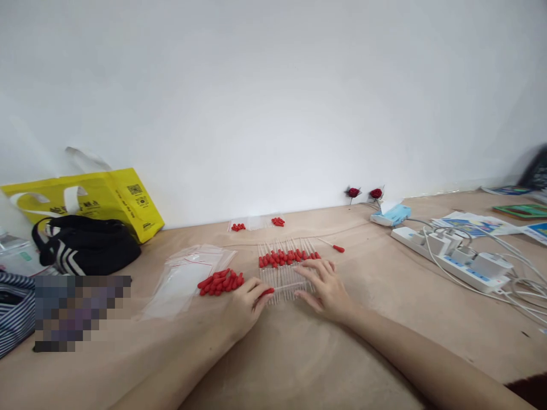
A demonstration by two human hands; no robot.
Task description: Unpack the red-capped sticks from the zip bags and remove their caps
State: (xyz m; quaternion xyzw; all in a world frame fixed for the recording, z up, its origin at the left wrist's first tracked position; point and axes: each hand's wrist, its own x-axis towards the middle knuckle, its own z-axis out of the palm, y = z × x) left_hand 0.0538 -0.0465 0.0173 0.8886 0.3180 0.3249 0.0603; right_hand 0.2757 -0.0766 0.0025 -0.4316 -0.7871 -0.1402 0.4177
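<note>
Near left of the clear tubes (283, 277), the left hand (245, 300) pinches a red bulb (268, 291), long axis pointing right. Opposite, the right hand (328, 289) arches half open, hold unclear

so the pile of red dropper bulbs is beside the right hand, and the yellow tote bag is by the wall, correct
Not quite: the head view shows the pile of red dropper bulbs beside the left hand. The yellow tote bag is indeed by the wall.

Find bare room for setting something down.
Bare tan tabletop lies between the right hand and white plastic power strip, and between the forearms. Crowded: left, clear plastic bags and red oblong bulbs; centre, red-ended clear tubes.
</note>
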